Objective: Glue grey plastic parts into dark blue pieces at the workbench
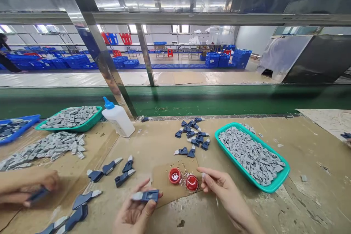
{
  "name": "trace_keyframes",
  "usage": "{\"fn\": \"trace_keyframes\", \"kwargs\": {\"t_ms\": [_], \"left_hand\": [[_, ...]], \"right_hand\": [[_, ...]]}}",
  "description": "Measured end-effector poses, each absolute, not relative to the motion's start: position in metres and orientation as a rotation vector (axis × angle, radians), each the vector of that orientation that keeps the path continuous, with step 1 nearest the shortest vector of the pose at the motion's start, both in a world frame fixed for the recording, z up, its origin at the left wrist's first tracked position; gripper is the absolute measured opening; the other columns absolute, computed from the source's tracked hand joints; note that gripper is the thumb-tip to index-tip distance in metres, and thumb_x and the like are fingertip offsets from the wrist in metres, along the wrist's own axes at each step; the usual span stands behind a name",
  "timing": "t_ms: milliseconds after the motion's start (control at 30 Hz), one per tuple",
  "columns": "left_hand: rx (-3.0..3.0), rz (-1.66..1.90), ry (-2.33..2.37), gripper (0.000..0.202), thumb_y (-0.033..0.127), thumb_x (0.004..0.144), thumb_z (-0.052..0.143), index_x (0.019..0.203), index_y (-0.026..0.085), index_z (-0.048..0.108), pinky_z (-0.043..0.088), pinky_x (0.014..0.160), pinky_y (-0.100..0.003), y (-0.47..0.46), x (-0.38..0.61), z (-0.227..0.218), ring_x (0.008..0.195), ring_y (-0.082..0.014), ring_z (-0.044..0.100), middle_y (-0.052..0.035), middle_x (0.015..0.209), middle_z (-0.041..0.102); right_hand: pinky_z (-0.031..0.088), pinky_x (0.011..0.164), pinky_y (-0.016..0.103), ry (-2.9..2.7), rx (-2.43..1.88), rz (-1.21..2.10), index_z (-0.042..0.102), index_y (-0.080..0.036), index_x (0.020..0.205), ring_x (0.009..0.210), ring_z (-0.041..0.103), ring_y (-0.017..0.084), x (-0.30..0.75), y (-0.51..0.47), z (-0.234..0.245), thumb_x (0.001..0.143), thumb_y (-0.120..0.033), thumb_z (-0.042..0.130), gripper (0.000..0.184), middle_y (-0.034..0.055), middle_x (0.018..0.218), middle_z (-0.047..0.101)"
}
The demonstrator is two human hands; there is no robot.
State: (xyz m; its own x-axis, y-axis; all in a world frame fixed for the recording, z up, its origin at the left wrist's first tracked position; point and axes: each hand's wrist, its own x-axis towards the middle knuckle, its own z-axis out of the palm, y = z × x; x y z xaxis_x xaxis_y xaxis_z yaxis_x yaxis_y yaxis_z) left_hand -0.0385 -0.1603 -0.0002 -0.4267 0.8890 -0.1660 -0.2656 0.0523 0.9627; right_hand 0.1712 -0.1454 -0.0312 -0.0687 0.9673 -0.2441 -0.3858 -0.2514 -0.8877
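Note:
My left hand (134, 210) holds a dark blue clip with a grey tip (145, 195) between thumb and fingers, palm up, near the table's front edge. My right hand (219, 186) rests beside it with fingers curled loosely, its fingertips close to a red cap (191, 182); whether it holds anything small I cannot make out. A second red cap (174, 176) lies just left of the first, with small metal bits scattered between them. A teal tray (276, 186) full of grey pieces sits to the right of my right hand.
Another person's hands (30, 190) work on a blue clip at the left. Blue clips lie in a pile (192, 137) and scattered at front left (109, 168). A white glue bottle (117, 117), a second teal tray (90, 122), loose grey pieces (46, 148) and a green conveyor (192, 98) lie beyond.

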Motion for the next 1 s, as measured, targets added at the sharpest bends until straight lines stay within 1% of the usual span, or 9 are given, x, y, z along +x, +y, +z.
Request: {"fn": "trace_keyframes", "kwargs": {"t_ms": [67, 133, 200, 233, 367, 467, 600, 767, 1000], "left_hand": [[0.663, 1.546, 1.379, 0.064, 0.033, 0.042, 0.088, 0.098, 0.020, 0.060, 0.056, 0.063, -0.025, -0.159, -0.040, -0.002, 0.067, -0.0215, 0.070, -0.0013, 0.070, 0.070], [0.644, 1.532, 1.371, 0.059, 0.032, 0.042, 0.088, 0.090, 0.021, 0.057, 0.056, 0.065, -0.024, -0.158, -0.044, -0.005, 0.067, -0.0203, 0.070, -0.0005, 0.071, 0.071], [0.640, 1.509, 1.374, 0.053, 0.033, 0.043, 0.088, 0.082, 0.020, 0.055, 0.055, 0.067, -0.022, -0.158, -0.049, -0.008, 0.071, -0.0196, 0.070, -0.0017, 0.074, 0.072], [0.646, 1.492, 1.377, 0.051, 0.034, 0.045, 0.087, 0.082, 0.019, 0.055, 0.055, 0.068, -0.022, -0.158, -0.051, -0.009, 0.073, -0.0197, 0.070, -0.0027, 0.077, 0.073], [0.686, 1.454, 1.391, 0.047, 0.039, 0.053, 0.083, 0.087, 0.019, 0.057, 0.055, 0.072, -0.022, -0.160, -0.057, -0.011, 0.082, -0.0204, 0.069, -0.0052, 0.086, 0.074], [0.700, 1.439, 1.394, 0.046, 0.039, 0.054, 0.083, 0.088, 0.019, 0.057, 0.054, 0.074, -0.021, -0.161, -0.057, -0.010, 0.085, -0.0202, 0.069, -0.0055, 0.088, 0.074], [0.676, 1.423, 1.384, 0.049, 0.037, 0.052, 0.084, 0.088, 0.020, 0.055, 0.054, 0.073, -0.022, -0.160, -0.054, -0.008, 0.083, -0.0208, 0.070, -0.0051, 0.086, 0.074], [0.646, 1.454, 1.381, 0.050, 0.035, 0.048, 0.085, 0.084, 0.020, 0.054, 0.054, 0.071, -0.023, -0.161, -0.040, -0.002, 0.075, -0.0209, 0.070, -0.0026, 0.075, 0.073], [0.674, 1.512, 1.390, 0.048, 0.035, 0.049, 0.085, 0.085, 0.020, 0.056, 0.052, 0.068, -0.017, -0.161, -0.027, -0.004, 0.078, -0.0189, 0.070, -0.0030, 0.077, 0.073]], "right_hand": [[0.047, 0.065, 0.023, -0.863, -1.175, 1.537, 0.071, -0.012, 0.103, 0.067, 0.060, 0.013, 0.169, -0.145, -0.035, 0.074, -0.042, 0.073, 0.041, 0.0062, 0.073, 0.069], [0.046, 0.060, 0.024, -0.839, -1.279, 1.508, 0.072, -0.010, 0.093, 0.066, 0.062, 0.016, 0.166, -0.144, -0.036, 0.068, -0.044, 0.076, 0.042, 0.0096, 0.074, 0.071], [0.045, 0.055, 0.024, -0.802, -1.381, 1.485, 0.072, -0.010, 0.082, 0.064, 0.063, 0.018, 0.164, -0.143, -0.036, 0.064, -0.045, 0.079, 0.041, 0.0118, 0.071, 0.072], [0.044, 0.053, 0.024, -0.799, -1.416, 1.471, 0.071, -0.009, 0.078, 0.063, 0.062, 0.017, 0.163, -0.143, -0.035, 0.063, -0.046, 0.079, 0.040, 0.0121, 0.069, 0.071], [0.042, 0.049, 0.021, -0.859, -1.441, 1.406, 0.073, -0.010, 0.076, 0.058, 0.058, 0.015, 0.162, -0.141, -0.035, 0.065, -0.047, 0.076, 0.038, 0.0093, 0.064, 0.069], [0.043, 0.050, 0.022, -0.850, -1.415, 1.382, 0.072, -0.011, 0.073, 0.055, 0.055, 0.013, 0.162, -0.140, -0.038, 0.065, -0.046, 0.077, 0.036, 0.0074, 0.061, 0.068], [0.044, 0.052, 0.022, -0.834, -1.405, 1.387, 0.069, -0.011, 0.070, 0.052, 0.054, 0.012, 0.158, -0.138, -0.041, 0.062, -0.043, 0.079, 0.035, 0.0070, 0.060, 0.067], [0.041, 0.048, 0.021, -0.893, -1.398, 1.377, 0.068, -0.011, 0.068, 0.050, 0.052, 0.011, 0.154, -0.137, -0.042, 0.065, -0.043, 0.077, 0.034, 0.0061, 0.057, 0.065], [0.039, 0.047, 0.021, -0.877, -1.386, 1.382, 0.068, -0.011, 0.065, 0.049, 0.050, 0.011, 0.154, -0.134, -0.045, 0.062, -0.046, 0.078, 0.037, 0.0054, 0.057, 0.065]]}}
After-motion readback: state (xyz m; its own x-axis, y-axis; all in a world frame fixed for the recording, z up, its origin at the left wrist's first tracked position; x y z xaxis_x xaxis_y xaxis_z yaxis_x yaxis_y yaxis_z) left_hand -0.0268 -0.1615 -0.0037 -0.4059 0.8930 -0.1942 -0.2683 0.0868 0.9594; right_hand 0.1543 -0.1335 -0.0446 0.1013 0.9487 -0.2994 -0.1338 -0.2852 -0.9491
